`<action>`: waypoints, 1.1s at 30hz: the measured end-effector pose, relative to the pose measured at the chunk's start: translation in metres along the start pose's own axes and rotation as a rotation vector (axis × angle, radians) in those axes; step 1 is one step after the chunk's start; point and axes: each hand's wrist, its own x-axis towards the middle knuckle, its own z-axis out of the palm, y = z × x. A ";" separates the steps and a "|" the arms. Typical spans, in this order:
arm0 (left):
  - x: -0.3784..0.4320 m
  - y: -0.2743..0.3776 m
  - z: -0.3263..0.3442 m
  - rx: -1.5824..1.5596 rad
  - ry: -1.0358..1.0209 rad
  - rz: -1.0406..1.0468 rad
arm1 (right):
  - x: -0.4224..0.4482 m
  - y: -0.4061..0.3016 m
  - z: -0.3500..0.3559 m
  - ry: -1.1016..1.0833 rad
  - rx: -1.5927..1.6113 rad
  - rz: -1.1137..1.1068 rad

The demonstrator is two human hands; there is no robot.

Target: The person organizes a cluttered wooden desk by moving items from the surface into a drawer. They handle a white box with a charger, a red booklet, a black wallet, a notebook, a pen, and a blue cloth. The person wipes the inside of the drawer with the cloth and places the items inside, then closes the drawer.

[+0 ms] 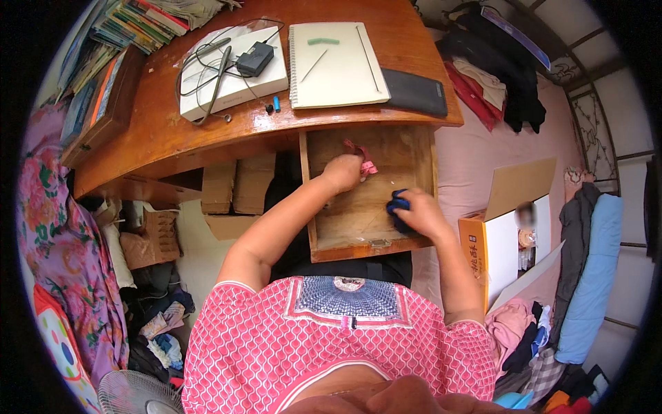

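An open wooden drawer point(357, 207) is pulled out below the desktop. My left hand point(343, 173) is inside it, closed on a pink strip point(368, 166) that looks like a soft measuring tape; part of the strip trails up toward the drawer's back. My right hand point(425, 213), near the drawer's front right corner, grips a bunched dark blue cloth point(398, 209). Small pale scraps lie on the drawer's bottom.
On the wooden desk point(155, 119) are a white box point(243, 88) with cables and a black power adapter point(255, 59), a spiral notebook point(339, 72) and a black case point(418, 92). An orange and white carton point(473, 248) stands on the bed at right.
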 end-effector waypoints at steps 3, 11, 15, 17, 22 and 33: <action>-0.004 0.001 0.004 0.074 -0.024 0.080 | 0.008 -0.010 0.031 -0.351 -0.176 0.010; -0.017 0.015 0.001 0.130 -0.001 0.198 | 0.011 0.005 0.053 -0.175 -0.102 -0.009; -0.021 0.025 0.004 0.287 -0.083 0.235 | 0.010 0.003 0.053 -0.130 -0.071 0.000; -0.018 0.021 0.005 0.330 -0.085 0.263 | 0.011 0.004 0.053 -0.119 -0.067 0.002; 0.010 0.008 -0.021 0.359 -0.064 0.192 | 0.012 0.015 0.062 -0.078 -0.033 -0.011; 0.070 -0.070 -0.034 0.243 0.637 0.049 | 0.013 0.010 0.052 -0.100 -0.013 0.008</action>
